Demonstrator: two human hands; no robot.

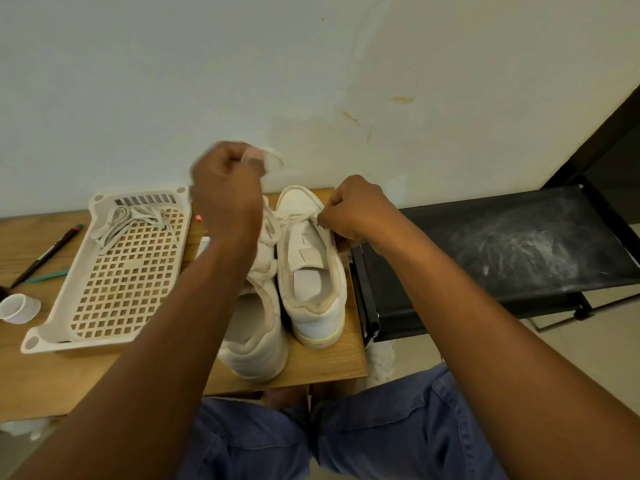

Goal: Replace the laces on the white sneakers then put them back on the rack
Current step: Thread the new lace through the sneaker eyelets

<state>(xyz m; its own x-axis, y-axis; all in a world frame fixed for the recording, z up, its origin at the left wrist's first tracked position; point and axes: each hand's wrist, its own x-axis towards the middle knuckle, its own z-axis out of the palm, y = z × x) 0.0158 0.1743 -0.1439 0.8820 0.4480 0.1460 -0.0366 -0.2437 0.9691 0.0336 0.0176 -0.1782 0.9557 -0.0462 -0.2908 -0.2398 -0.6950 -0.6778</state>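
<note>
Far left on the wooden table (pixel 48 382), a white cup (pixel 19 308) sits at the edge of view, and beside it a black pen (pixel 46 252) lies angled, with a green pencil (pixel 46 276) just below it. Next along, a white perforated tray (pixel 114 271) rests on the table, and a loose tangle of laces (pixel 133 225) lies in its far end.

Now the action: the left hand (pixel 227 199) is raised above the shoes, fingers curled tight, pinching a white lace (pixel 272 157) that loops up out of its grip; it's blurred, so the exact pinch is hard to read. Under that arm stands the left sneaker (pixel 258 334), heel toward the person, its front half hidden by the wrist.

Touching it on the right is the right sneaker (pixel 311 265), upright, toe to the wall (pixel 311 64), tongue exposed, lace threaded only across the eyelets near the toe. The right hand (pixel 356 211) sits at that shoe's outer edge, fingers curled, pinching a lace at the eyelets.

Right of the table, a black rack (pixel 502 244) with a dusty, scuffed shelf stands close by. At the bottom, knees in blue jeans (pixel 381 434).
</note>
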